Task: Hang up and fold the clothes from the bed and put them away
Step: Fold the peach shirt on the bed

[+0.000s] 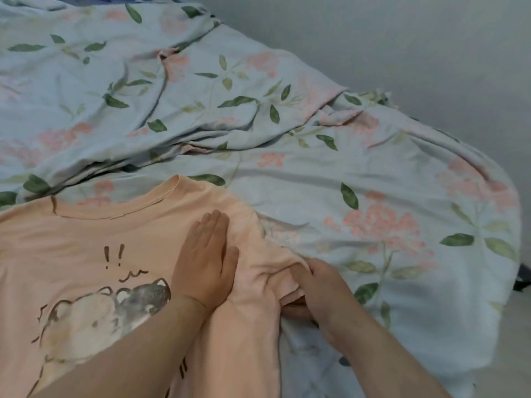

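Nearest, the left hand (pixel 205 262) lies flat, fingers straight, pressing the peach cotton T-shirt with a bear print (pixel 74 239), which is spread on the bed's near left. Just right, the right hand (pixel 317 285) grasps its bunched sleeve (pixel 258 274) with curled fingers. Beneath spreads a rumpled pale-blue floral duvet (pixel 287 173); a grey wall (pixel 402 38) stands far right.

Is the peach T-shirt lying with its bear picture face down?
No, the peach T-shirt lies with its bear print facing up, in plain sight beside the flat left hand.
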{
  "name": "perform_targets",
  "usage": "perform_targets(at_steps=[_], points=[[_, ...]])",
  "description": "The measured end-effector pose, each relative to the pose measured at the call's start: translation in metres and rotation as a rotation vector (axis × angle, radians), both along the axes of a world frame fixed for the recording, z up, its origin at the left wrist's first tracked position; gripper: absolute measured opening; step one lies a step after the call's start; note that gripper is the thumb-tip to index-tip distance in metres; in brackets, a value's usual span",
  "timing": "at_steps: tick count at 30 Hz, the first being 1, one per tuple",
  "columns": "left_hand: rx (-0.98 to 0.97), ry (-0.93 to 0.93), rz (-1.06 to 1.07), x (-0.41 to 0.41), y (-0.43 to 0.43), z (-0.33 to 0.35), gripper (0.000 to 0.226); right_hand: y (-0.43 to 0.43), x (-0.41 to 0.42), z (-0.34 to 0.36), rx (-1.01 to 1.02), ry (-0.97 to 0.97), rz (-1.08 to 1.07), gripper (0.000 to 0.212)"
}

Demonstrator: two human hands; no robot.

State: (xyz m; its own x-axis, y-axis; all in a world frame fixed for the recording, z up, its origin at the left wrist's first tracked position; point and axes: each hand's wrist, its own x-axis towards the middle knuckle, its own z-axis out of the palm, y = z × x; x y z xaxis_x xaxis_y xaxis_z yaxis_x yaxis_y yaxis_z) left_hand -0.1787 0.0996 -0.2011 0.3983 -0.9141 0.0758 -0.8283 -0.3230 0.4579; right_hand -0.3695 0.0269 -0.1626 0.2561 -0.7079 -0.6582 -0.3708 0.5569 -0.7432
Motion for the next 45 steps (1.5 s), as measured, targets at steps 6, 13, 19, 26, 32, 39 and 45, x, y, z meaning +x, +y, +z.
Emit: perform_targets(at_steps=[6,13,19,26,32,39,45], points=[[0.18,-0.178,-0.074,-0.003,-0.006,-0.003,0.099,-0.052,-0.02,0.0,-0.085,-0.114,-0.313,0.018],[0.26,-0.208,-0.071,-0.002,-0.008,-0.007,0.105,-0.059,-0.015,0.01,0.287,0.113,-0.065,0.059],[0.27,-0.177,-0.051,-0.003,-0.006,-0.004,0.103,-0.059,0.012,-0.003,0.164,0.021,-0.068,0.022],[0.242,-0.176,-0.06,-0.002,-0.008,-0.009,0.102,-0.075,-0.009,-0.007,0.322,-0.692,-0.594,0.03],[0.244,-0.164,-0.052,-0.002,-0.008,-0.008,0.103,-0.048,-0.014,0.009,0.329,-0.622,-0.695,0.016],[0.254,-0.156,-0.048,-0.004,-0.008,-0.006,0.102,0.002,-0.002,0.012,0.32,-0.295,-0.45,0.006],[0.241,-0.157,-0.051,-0.003,-0.008,-0.006,0.1,0.007,-0.015,0.002,0.267,-0.244,-0.404,0.008]])
